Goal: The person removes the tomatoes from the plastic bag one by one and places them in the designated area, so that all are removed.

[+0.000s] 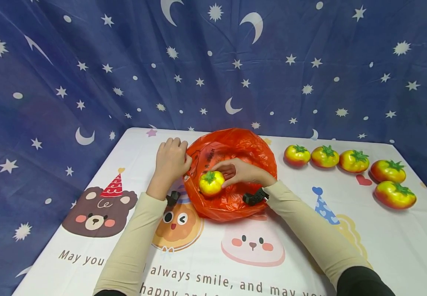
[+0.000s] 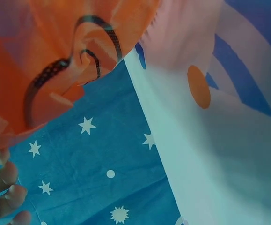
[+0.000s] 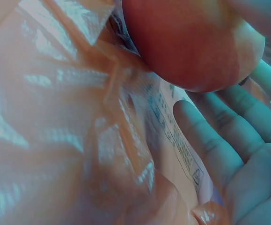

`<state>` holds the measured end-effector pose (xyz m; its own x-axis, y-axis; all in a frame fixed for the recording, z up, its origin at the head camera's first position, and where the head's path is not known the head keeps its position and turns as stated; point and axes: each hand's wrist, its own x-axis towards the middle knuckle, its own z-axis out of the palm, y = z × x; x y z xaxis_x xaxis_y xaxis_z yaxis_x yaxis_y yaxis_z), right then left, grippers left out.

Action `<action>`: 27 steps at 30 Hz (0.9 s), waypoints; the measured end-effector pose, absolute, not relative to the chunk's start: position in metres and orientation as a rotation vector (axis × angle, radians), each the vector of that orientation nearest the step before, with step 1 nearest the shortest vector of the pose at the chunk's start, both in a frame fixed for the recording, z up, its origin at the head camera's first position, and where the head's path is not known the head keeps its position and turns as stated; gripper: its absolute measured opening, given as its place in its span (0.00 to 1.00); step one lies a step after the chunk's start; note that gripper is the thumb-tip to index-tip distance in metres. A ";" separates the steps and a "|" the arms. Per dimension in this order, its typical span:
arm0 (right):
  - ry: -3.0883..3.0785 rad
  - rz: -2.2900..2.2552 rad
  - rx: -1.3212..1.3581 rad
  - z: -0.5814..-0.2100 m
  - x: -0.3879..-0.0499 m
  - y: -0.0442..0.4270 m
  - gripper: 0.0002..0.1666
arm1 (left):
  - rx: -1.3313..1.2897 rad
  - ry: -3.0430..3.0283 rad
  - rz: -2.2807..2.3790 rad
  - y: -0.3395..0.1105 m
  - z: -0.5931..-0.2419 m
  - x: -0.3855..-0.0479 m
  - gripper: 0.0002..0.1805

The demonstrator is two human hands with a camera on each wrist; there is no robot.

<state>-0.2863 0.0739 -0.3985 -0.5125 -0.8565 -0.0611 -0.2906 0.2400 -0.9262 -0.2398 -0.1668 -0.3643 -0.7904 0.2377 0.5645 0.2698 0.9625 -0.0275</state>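
Note:
A red plastic bag [image 1: 232,209] lies with its mouth spread wide on the table. At its left rim, my left hand [image 1: 170,160] grips the edge with curled fingers. In the left wrist view, fingertips [image 2: 6,173] of that hand show beside the orange-looking bag [image 2: 55,70]. My right hand [image 1: 241,172] is within the bag's mouth and holds a yellow-and-red tomato [image 1: 212,183] with a green leafy top between thumb and fingers. The right wrist view shows the tomato [image 3: 196,42] close up against the fingers of the right hand [image 3: 238,140], with bag film beside it.
Several similar tomatoes [image 1: 354,161] stand along the back right of the table, two of them [image 1: 395,195] nearer the right edge. A white cloth printed with cartoon faces [image 1: 106,259] covers the table. Behind hangs a dark blue curtain [image 1: 213,94] with stars and moons.

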 end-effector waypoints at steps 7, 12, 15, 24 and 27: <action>1.975 -1.287 -1.017 -0.394 -0.289 0.083 0.33 | -0.355 -2.532 -0.064 -0.167 -0.364 -0.239 0.07; 1.962 -1.342 -0.977 -0.388 -0.289 0.091 0.33 | -0.368 -2.515 -0.057 -0.167 -0.364 -0.240 0.06; 1.950 -1.367 -0.962 -0.384 -0.289 0.095 0.34 | -0.369 -2.512 -0.054 -0.166 -0.364 -0.239 0.06; 2.018 -1.392 -0.954 -0.370 -0.294 0.117 0.34 | -0.366 -2.509 -0.045 -0.166 -0.364 -0.240 0.06; 2.022 -1.406 -0.954 -0.364 -0.294 0.126 0.34 | -0.368 -2.508 -0.044 -0.166 -0.364 -0.239 0.05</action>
